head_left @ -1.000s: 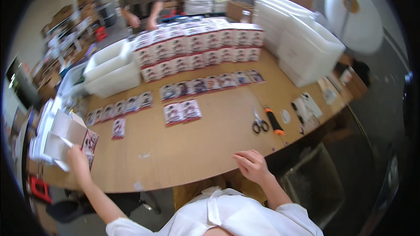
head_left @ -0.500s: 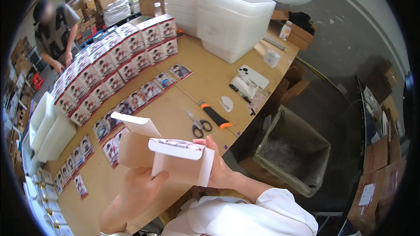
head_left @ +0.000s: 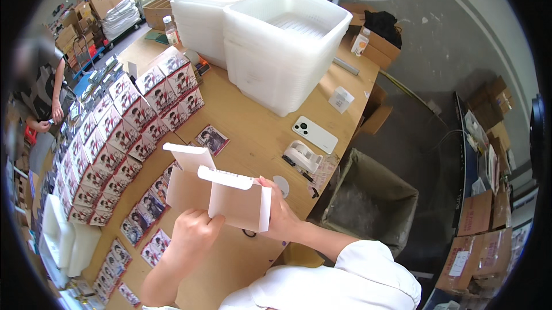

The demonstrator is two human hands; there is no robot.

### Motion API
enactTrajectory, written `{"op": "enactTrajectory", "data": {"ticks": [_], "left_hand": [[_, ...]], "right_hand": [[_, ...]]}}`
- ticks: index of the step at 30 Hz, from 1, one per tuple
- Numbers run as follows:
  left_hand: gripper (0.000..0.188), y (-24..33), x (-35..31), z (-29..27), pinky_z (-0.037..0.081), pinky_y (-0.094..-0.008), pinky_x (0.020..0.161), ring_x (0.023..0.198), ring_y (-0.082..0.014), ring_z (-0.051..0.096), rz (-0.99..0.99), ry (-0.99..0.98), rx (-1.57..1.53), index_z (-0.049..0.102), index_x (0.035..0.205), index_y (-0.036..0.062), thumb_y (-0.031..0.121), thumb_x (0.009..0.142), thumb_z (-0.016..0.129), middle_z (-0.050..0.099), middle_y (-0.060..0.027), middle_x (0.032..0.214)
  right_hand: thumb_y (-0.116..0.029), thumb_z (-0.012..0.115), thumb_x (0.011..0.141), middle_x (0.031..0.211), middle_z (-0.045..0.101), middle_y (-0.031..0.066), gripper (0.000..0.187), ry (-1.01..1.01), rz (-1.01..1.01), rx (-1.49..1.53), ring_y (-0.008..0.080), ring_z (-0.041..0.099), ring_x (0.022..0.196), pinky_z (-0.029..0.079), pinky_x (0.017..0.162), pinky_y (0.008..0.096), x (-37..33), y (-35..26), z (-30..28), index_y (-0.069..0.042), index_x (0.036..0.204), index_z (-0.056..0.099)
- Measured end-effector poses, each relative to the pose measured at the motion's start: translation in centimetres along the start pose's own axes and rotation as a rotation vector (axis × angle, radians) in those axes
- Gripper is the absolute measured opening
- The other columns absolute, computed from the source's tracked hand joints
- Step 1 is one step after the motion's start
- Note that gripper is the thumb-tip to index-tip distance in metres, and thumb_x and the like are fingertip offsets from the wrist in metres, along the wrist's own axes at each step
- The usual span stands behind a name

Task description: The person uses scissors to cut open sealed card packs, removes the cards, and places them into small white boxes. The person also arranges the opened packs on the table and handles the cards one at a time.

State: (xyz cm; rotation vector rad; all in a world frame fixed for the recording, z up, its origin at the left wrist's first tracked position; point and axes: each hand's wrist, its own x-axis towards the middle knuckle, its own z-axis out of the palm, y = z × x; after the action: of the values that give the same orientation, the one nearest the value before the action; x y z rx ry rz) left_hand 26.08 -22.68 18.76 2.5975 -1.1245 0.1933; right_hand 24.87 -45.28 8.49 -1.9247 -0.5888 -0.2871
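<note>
An unfolded white cardboard box point(head_left: 237, 205) is held up above the table, its plain inside facing me and its end flaps standing out. My left hand point(head_left: 194, 232) is closed on its lower edge, the thumb over the inner wall near the middle fold. At the box's right side, my right hand point(head_left: 282, 212) grips the outer wall; most of its fingers are hidden behind the card. Under and left of the box lie rows of printed picture cards point(head_left: 150, 205). A small part of the scissors point(head_left: 249, 233) shows below the box.
Stacked printed boxes point(head_left: 106, 149) form a wall at the left. Nested translucent tubs point(head_left: 282, 51) stand at the back. Near the right edge lie a white phone point(head_left: 315, 134) and a tape dispenser point(head_left: 303, 156). A lined bin point(head_left: 371, 201) stands beside the table. A co-worker point(head_left: 43, 88) is at the far left.
The view has turned, so the tubs, phone and stacked boxes appear shifted. Both hands keep hold of the box, which now covers most of the scissors and the orange-black tool.
</note>
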Motion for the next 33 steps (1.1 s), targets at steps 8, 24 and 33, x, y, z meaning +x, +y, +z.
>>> {"op": "enactTrajectory", "data": {"ticks": [8, 24, 33], "left_hand": [[0.008, 0.6, 3.6, -5.8, 0.049, -0.0376, 0.056, 0.056, -0.0277, 0.061, -0.120, -0.228, -0.043, 0.067, 0.076, 0.0093, 0.011, 0.071, 0.073, 0.060, -0.0094, 0.058], [0.007, 9.3, 20.3, 0.8, 0.049, -0.0344, 0.058, 0.061, -0.0229, 0.061, 0.145, -0.177, -0.413, 0.059, 0.075, 0.0083, 0.007, 0.070, 0.063, 0.057, -0.0059, 0.064], [0.003, 10.8, 38.6, 13.6, 0.053, -0.0391, 0.058, 0.065, -0.0294, 0.066, 0.325, -0.161, -0.240, 0.060, 0.065, 0.0046, 0.003, 0.067, 0.062, 0.062, -0.0119, 0.066]], "right_hand": [[-0.005, 0.070, 0.068, 0.148, 0.022, 0.0247, 0.088, -0.417, 0.388, -0.104, 0.0413, 0.021, 0.139, 0.033, 0.109, 0.0439, 3.7, -3.1, -11.4, -0.014, 0.147, 0.030], [-0.007, 0.076, 0.070, 0.113, 0.061, 0.0204, 0.055, 0.483, 0.752, -0.412, 0.0330, 0.059, 0.106, 0.047, 0.089, 0.0406, 9.0, 29.7, -29.9, -0.001, 0.119, 0.052], [-0.008, 0.076, 0.075, 0.110, 0.063, 0.0167, 0.055, 0.893, 0.705, -0.559, 0.0266, 0.063, 0.100, 0.049, 0.085, 0.0353, -0.5, 23.8, -40.8, -0.003, 0.122, 0.050]]}}
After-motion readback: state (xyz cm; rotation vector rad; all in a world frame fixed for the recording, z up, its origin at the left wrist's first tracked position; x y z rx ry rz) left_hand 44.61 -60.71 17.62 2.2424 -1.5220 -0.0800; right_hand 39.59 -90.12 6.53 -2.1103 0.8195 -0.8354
